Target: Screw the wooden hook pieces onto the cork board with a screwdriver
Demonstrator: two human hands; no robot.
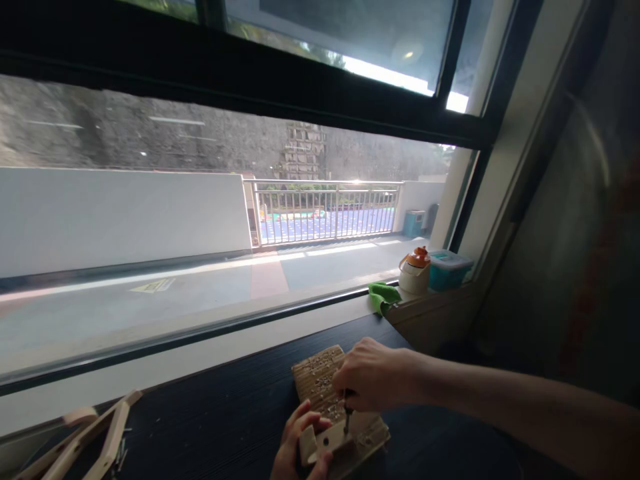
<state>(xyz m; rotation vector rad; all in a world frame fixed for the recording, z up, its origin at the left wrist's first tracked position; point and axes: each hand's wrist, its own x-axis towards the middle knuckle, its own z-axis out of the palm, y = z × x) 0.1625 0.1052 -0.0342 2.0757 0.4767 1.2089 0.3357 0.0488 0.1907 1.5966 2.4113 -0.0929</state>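
My right hand (370,377) is closed in a fist around a tool with a thin metal shaft (347,423). The fist hides its handle, so I cannot tell whether it is a screwdriver or a hand drill. Its tip points straight down onto a pale wooden piece (339,441), beside a dark round hole. My left hand (289,443) grips the left end of that piece between thumb and fingers. Under both lies a thicker wooden board (314,371) strewn with wood shavings.
The dark tabletop (215,413) runs along a window. Jointed wooden strips (113,433) lie at the lower left, with several screws or nails (121,450) beside them. On the sill are a green cloth (384,297), an orange-topped jug (415,272) and a teal lidded box (449,270).
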